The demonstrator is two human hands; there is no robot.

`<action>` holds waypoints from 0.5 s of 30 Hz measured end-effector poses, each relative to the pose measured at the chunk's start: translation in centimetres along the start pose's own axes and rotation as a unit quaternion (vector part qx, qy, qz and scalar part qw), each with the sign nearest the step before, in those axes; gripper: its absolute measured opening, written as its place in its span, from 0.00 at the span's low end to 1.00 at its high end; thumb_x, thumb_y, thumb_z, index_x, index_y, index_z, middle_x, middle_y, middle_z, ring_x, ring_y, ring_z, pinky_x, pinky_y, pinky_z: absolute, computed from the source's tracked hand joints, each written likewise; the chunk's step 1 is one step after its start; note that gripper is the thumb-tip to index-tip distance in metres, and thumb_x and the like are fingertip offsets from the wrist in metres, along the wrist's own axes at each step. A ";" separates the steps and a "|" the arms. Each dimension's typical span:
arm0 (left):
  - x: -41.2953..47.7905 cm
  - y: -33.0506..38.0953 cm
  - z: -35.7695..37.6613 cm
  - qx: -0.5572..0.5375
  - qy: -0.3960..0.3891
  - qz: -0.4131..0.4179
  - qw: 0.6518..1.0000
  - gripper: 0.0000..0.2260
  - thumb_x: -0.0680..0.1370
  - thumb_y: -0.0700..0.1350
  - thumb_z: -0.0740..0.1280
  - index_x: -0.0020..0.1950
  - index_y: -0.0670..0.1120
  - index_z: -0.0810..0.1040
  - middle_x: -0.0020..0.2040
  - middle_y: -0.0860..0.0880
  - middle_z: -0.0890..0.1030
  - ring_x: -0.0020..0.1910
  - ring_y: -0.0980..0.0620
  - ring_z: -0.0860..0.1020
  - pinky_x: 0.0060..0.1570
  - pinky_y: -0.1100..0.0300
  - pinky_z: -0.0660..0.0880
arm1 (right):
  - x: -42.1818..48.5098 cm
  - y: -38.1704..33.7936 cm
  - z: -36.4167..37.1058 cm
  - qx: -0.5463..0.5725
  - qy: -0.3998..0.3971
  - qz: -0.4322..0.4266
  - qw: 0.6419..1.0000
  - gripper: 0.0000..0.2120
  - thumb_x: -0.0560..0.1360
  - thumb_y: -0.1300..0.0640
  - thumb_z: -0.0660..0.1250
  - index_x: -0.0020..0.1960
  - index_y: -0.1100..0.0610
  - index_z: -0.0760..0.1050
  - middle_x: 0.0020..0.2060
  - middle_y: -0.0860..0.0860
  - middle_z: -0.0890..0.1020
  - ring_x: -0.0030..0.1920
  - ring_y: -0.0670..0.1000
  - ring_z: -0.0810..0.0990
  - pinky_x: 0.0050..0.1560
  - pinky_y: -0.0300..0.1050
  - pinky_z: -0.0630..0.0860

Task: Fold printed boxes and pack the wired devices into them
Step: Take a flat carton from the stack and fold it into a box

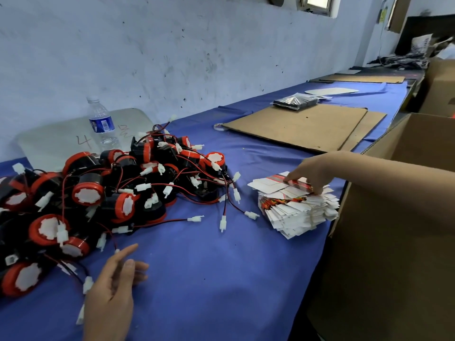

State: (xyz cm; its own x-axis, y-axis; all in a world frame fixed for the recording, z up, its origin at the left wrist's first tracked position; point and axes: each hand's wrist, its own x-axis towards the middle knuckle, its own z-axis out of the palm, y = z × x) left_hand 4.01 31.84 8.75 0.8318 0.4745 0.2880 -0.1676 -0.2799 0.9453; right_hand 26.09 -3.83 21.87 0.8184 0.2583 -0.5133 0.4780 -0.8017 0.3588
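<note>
left hand (115,286): closest to me, fingers loose and holding nothing, hovering over the blue cloth (221,279) right by the near edge of the pile

wired devices (98,193): one big heap on the left of the cloth, black-and-red round units all tangled in red/black leads with white plugs. I can't see any boxed yet

flat boxes (298,210): a messy stack of printed blanks, none folded, sitting at the cloth's right edge just beside the big carton (394,242)

right hand (310,175): on top of that stack, index finger lying along the top blank (275,184), other fingers curled over its far edge. Reads to me as gripping that one sheet, though the thumb's hidden

step: I'd say grabbing a blank, folding not started

next move: peel off just one sheet, bring it to the middle and pop it open with both hands, then tease out a single device. Those leads will probably snag

further back: water bottle (101,124), cardboard sheet (295,126), black packet (295,102)
</note>
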 end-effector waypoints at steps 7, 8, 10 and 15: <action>-0.1 -0.2 0.0 -0.006 0.024 -0.016 1.000 0.11 0.82 0.44 0.58 0.57 0.49 0.78 0.43 0.44 0.82 0.42 0.43 0.80 0.38 0.71 0.76 | -0.3 -0.6 1.0 -0.111 0.103 -0.008 0.988 0.16 0.79 0.56 0.61 0.67 0.51 0.71 0.52 0.52 0.80 0.48 0.53 0.76 0.45 0.49 0.74; -0.1 -0.1 0.1 -0.005 0.024 -0.018 1.000 0.11 0.82 0.44 0.57 0.57 0.48 0.79 0.43 0.44 0.82 0.42 0.44 0.80 0.38 0.70 0.77 | -0.4 -0.6 1.3 -0.119 0.137 0.000 0.983 0.15 0.80 0.55 0.58 0.65 0.49 0.72 0.52 0.51 0.80 0.49 0.53 0.77 0.46 0.48 0.76; -0.1 0.0 0.1 -0.002 0.022 -0.019 1.000 0.11 0.82 0.43 0.57 0.58 0.47 0.78 0.43 0.43 0.82 0.38 0.48 0.80 0.39 0.68 0.78 | -0.5 -0.5 2.1 -0.109 0.210 0.031 0.971 0.16 0.81 0.54 0.55 0.65 0.43 0.73 0.54 0.48 0.81 0.51 0.53 0.79 0.44 0.46 0.76; -0.2 0.9 0.2 -0.006 0.018 -0.021 1.000 0.11 0.82 0.43 0.57 0.57 0.46 0.78 0.44 0.41 0.82 0.36 0.52 0.79 0.40 0.64 0.77 | -0.6 0.1 3.6 -0.097 0.320 0.154 0.930 0.17 0.81 0.55 0.59 0.68 0.46 0.70 0.61 0.48 0.78 0.61 0.53 0.75 0.51 0.45 0.73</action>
State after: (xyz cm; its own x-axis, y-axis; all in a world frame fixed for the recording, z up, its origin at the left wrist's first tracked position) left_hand 3.76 31.32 9.48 0.8182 0.5161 0.2533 -0.1397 -0.2490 0.9584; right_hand 24.47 -5.99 19.37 0.9186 0.3502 0.1829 0.1879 -0.7946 0.5773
